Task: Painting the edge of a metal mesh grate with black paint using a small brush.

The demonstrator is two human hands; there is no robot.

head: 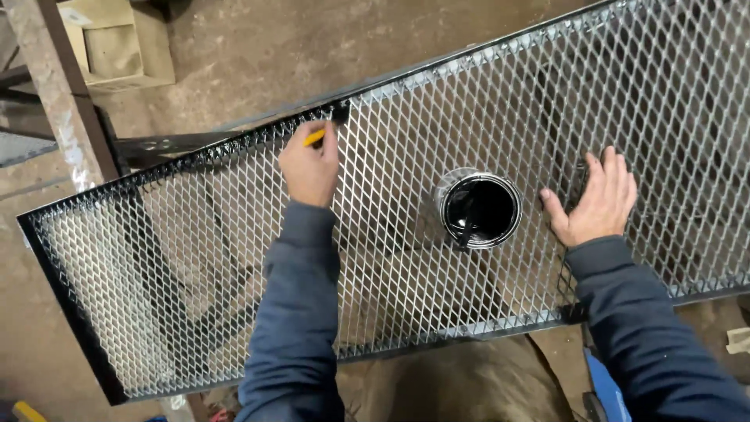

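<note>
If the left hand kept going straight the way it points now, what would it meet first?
The left hand, holding a yellow-handled brush, points up-image toward the far edge of the framed metal mesh panel. It would likely meet the black-painted frame bar first, where the brush tip already seems to sit; depth is unclear.

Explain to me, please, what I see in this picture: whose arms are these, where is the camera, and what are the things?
There is one picture, taken by a camera worn on a person's head and looking down, so the two arms in blue sleeves are that person's own. In front of them lies a large metal mesh panel with a black frame, raised above a dirty concrete floor. The left hand holds a brush with a yellow handle; its black tip touches the far edge of the frame. The right hand lies flat and open on the mesh. Between the hands an open can of black paint stands on the mesh. A cardboard box sits on the floor, top left.
</note>
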